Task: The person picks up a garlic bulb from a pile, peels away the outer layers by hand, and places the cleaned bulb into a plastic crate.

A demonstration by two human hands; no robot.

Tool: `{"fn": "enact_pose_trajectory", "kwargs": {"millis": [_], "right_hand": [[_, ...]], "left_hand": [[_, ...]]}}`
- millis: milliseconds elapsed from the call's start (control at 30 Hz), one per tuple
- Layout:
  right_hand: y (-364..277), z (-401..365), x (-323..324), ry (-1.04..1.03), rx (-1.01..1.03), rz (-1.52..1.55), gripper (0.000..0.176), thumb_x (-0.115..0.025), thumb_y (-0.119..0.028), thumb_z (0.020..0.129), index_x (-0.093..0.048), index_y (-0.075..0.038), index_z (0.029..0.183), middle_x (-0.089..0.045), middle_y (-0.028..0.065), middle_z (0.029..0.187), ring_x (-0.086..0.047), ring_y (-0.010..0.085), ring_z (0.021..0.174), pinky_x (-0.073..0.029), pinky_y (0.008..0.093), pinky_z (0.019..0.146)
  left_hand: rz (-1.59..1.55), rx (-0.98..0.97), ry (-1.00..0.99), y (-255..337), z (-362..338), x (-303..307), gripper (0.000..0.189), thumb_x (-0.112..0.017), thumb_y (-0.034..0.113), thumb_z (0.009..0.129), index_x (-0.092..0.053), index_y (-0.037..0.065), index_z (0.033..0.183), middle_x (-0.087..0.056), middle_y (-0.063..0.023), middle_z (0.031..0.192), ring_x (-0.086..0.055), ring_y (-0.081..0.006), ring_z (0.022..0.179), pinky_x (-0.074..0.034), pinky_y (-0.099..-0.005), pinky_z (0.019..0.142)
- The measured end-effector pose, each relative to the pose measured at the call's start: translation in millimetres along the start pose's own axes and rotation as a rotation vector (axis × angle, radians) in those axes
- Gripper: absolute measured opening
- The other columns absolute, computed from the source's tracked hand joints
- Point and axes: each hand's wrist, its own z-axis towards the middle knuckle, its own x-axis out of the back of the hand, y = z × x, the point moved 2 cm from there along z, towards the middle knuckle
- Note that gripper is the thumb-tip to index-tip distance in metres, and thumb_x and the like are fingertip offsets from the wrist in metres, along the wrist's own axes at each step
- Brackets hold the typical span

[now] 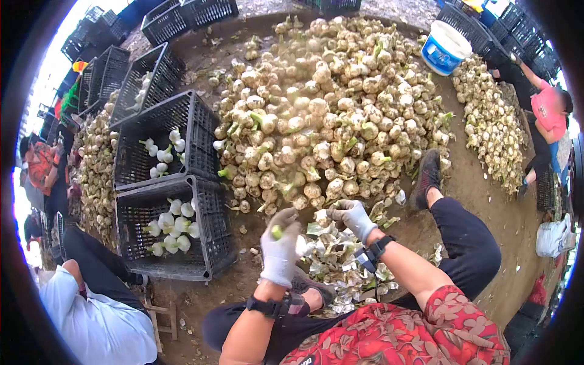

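Note:
My left hand [280, 246], in a pale glove with a dirt-stained palm, is closed around a garlic bulb whose green cut stem [277, 232] shows between the fingers. To its right, my right hand [353, 219], also gloved, has its fingers bent together beside a pale bit of garlic [322, 217]; whether it grips this I cannot make out. Peeled skins [331, 258] lie on the ground below both hands. Beyond them spreads a large heap of unpeeled garlic [328, 115]. White cleaned bulbs [173, 225] lie in the near black crate [210, 267] at the left.
A second black crate [204, 109] with white bulbs stands behind the near one. A blue-and-white bucket [446, 48] is at the upper right, near another garlic heap [493, 128]. A person in pale clothing [97, 316] sits at lower left; others sit at both sides.

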Motion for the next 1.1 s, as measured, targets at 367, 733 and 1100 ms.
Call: {"fn": "enact_pose_trajectory", "kwargs": {"millis": [367, 733, 1100], "right_hand": [[-85, -157, -25, -0.222, 0.331, 0.234, 0.035, -0.073, -0.026, 0.083, -0.060, -0.007, 0.109, -0.064, 0.0002, 0.090, -0.061, 0.0073, 0.070, -0.047, 0.0191, 0.054], [-91, -200, -4, -0.346, 0.232, 0.460, 0.030, -0.060, -0.008, 0.090, -0.057, 0.006, 0.118, -0.067, 0.0139, 0.102, -0.067, 0.0178, 0.085, -0.058, 0.0293, 0.064], [-82, -184, -25, 0.074, 0.544, -0.182, 0.023, -0.055, -0.005, 0.084, -0.066, 0.003, 0.102, -0.069, 0.0072, 0.077, -0.062, 0.0089, 0.067, -0.050, 0.0271, 0.060]], "left_hand": [[0.142, -0.544, -0.337, 3, -70, -43, 0.057, -0.074, 0.020, 0.083, -0.048, 0.001, 0.130, -0.061, -0.0044, 0.106, -0.057, -0.0094, 0.090, -0.049, -0.0239, 0.078], [-0.260, -0.309, -0.474, 13, -88, -39, 0.070, -0.075, 0.040, 0.080, -0.048, -0.005, 0.127, -0.063, -0.0105, 0.109, -0.062, -0.0162, 0.095, -0.051, -0.0276, 0.079], [0.384, -0.871, -0.170, 17, -88, -37, 0.057, -0.082, 0.010, 0.072, -0.054, -0.001, 0.121, -0.064, -0.0100, 0.102, -0.061, -0.0166, 0.090, -0.050, -0.0289, 0.077]]}}
